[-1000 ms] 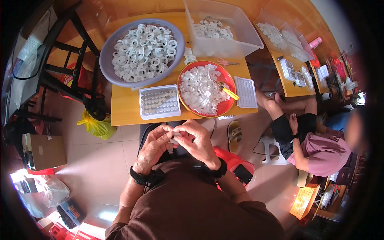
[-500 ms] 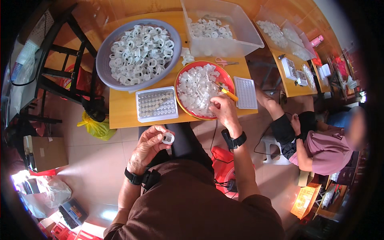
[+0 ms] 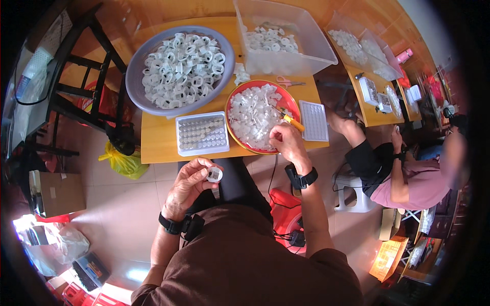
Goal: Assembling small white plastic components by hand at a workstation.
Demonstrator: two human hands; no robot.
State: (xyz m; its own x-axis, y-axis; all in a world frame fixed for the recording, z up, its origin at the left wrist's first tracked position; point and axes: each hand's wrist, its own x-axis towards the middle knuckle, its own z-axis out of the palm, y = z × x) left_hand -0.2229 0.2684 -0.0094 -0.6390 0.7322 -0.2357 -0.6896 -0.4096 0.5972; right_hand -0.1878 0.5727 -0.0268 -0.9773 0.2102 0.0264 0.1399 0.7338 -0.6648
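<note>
Between the thumb and fingers of my left hand [image 3: 190, 184] is a small round white plastic part [image 3: 214, 174] with a dark square opening, held in front of the table edge. My right hand [image 3: 287, 142] is pinched closed over the near right rim of a red tray [image 3: 292, 100] heaped with small translucent plastic pieces [image 3: 251, 115]. Whatever its fingertips hold is too small to make out. A tool with a yellow handle [image 3: 293, 122] rests on the tray's right side, just beyond that hand. Left of the tray lies a white compartment tray [image 3: 202, 149] with rows of round parts.
A grey-blue basket [image 3: 130, 76] full of white ring-shaped parts stands at the back left. Behind the red tray is a clear bin [image 3: 316, 57]. Pink-handled scissors [image 3: 290, 81] and another compartment tray [image 3: 313, 120] lie at the right. A co-worker [image 3: 408, 178] sits to the right.
My hands have hardly moved; the left still holds the white part and the right stays at the tray rim. The co-worker's arm and body have shifted.
</note>
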